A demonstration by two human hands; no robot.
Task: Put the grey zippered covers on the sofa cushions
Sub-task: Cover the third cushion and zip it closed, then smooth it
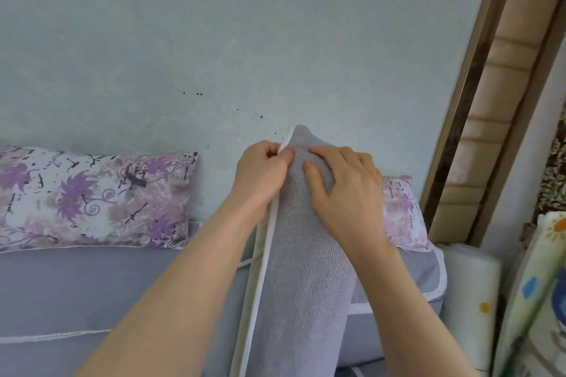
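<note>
A cushion in a grey woven cover (300, 269) stands on edge in front of me, its top corner pointing up at the wall. White piping runs down its left edge. My left hand (260, 174) pinches the cover's edge near the top corner, thumb and fingers closed on the fabric. My right hand (346, 190) lies over the cover's right side just below the corner, fingers spread and pressing on it. Whether a zipper pull is between my left fingers is hidden.
The grey sofa seat (76, 291) with white piping stretches left and below. Two purple floral pillows (92, 196) (404, 214) lean on the pale blue wall. A white roll (471, 291) and patterned bedding (539, 300) stand at the right, beside a padded brown frame (490, 119).
</note>
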